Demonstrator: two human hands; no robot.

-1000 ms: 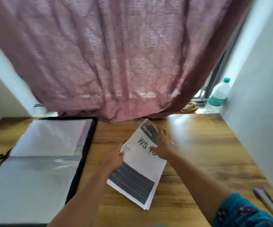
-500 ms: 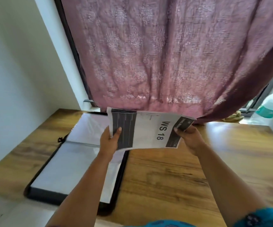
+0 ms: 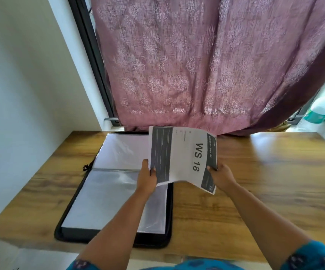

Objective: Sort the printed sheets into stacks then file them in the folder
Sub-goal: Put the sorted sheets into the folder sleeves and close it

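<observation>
Sheets held up in both hands above the bench, turned sideways so the print "WS 18" and the "LIVING ROOM" strip read top to bottom. Several leaves together, by the layered edges at the lower right corner; how many, cannot tell. Left hand at the dark-banded left edge, thumb on the printed face, other fingers curled round from behind, pinching the paper. Right hand at the lower right edge by the dark header strip, thumb laid on top, remaining fingers hidden under the sheets, so gripping too. Paper sagging a little between the two holds, lower right corner drooping free. Folder lying open and flat on the bench below and to the left, black zip border all round, clear plastic sleeves showing on both halves, spine crease running left to right across the middle. Left part of the sheets hanging over the folder's upper right area, not touching it as far as can be judged. Behind, pink patterned curtain hanging down to the bench's back edge, dark window frame beside it at left. Plastic bottle with green cap and label on the sill at far right, well apart from the hands. Teal patterned sleeve at the bottom right.
</observation>
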